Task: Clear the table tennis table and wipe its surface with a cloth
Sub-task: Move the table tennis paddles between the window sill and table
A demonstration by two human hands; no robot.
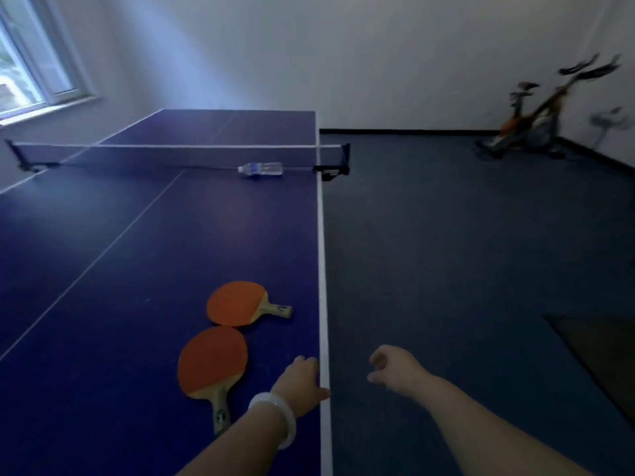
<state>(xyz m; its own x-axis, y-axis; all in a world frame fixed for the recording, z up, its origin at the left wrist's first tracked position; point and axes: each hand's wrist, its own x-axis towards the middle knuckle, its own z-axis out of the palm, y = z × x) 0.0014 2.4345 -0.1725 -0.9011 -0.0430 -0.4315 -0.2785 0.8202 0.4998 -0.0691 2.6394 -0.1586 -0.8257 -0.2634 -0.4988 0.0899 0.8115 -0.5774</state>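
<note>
Hands are hovering empty at six o'clock, left hand over table beside two paddles, right hand loosely curled; bottle is lying at twelve o'clock, so clearing is likely starting with paddles.

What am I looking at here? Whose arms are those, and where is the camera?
The camera sits on a person's head, looking forward and down, so you see their own arms. The left hand, with a white bracelet on its wrist, is over the edge of a blue table tennis table. The right hand hangs beside the table, fingers loosely curled, holding nothing. On the table lie two orange paddles, one near and one farther, plus a water bottle lying by the net.
</note>
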